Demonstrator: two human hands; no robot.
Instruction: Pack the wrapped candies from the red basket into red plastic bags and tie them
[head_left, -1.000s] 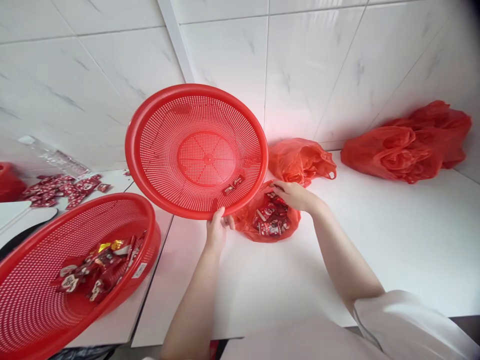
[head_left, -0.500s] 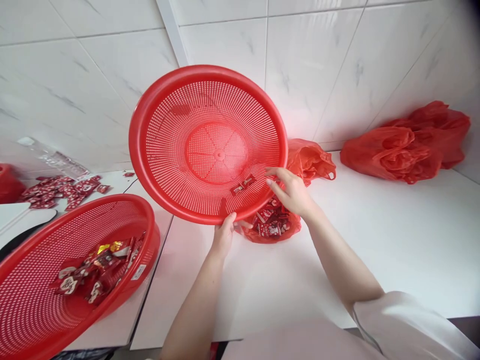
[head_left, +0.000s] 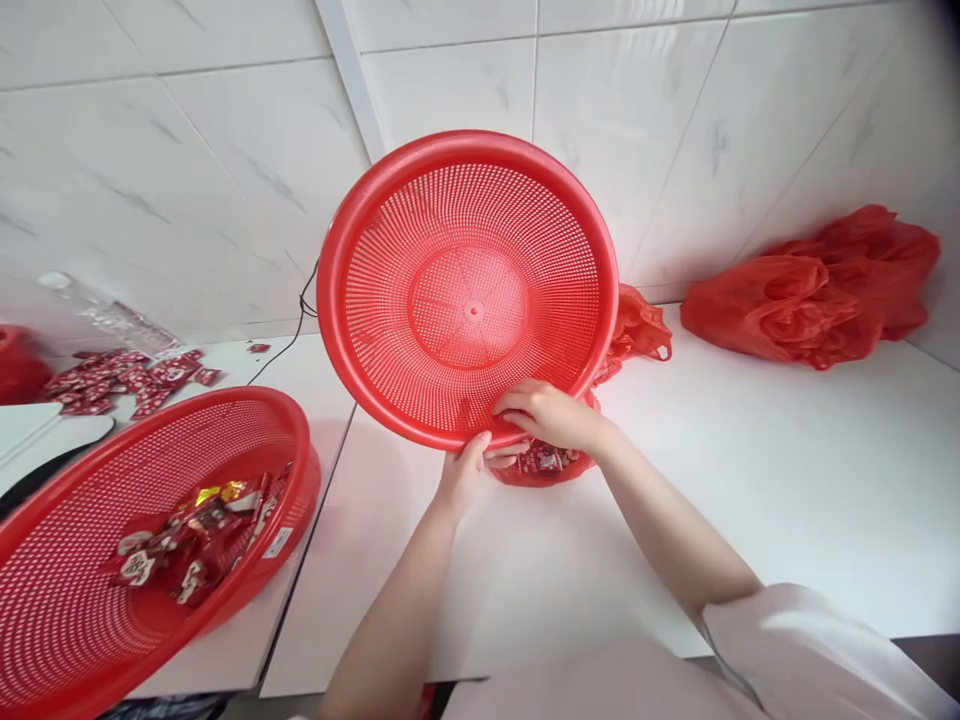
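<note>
A red plastic mesh basket (head_left: 474, 350) is tipped up with its open side facing me. My left hand (head_left: 465, 475) is closed on its lower rim, the thumb over the edge and the fingers beneath. My right hand (head_left: 546, 414) reaches inside the basket near that rim, its fingers curled down against the mesh. Whatever lies under those fingertips is hidden. Behind and below the rim sits an open red plastic bag (head_left: 551, 470) with small red-wrapped packets (head_left: 546, 458) in it, partly covered by the basket and my hands.
At left stands a second red basket (head_left: 259, 420) holding several wrapped packets (head_left: 202, 540). Farther back lies a pile of small red packets (head_left: 127, 380) beside a clear plastic package (head_left: 120, 318). Filled red bags (head_left: 810, 290) rest against the tiled wall (head_left: 630, 110) at right.
The tipped basket has shifted to the right, with my left hand on it. My right hand has moved down and left into the basket, and the small packets there are now out of sight.
</note>
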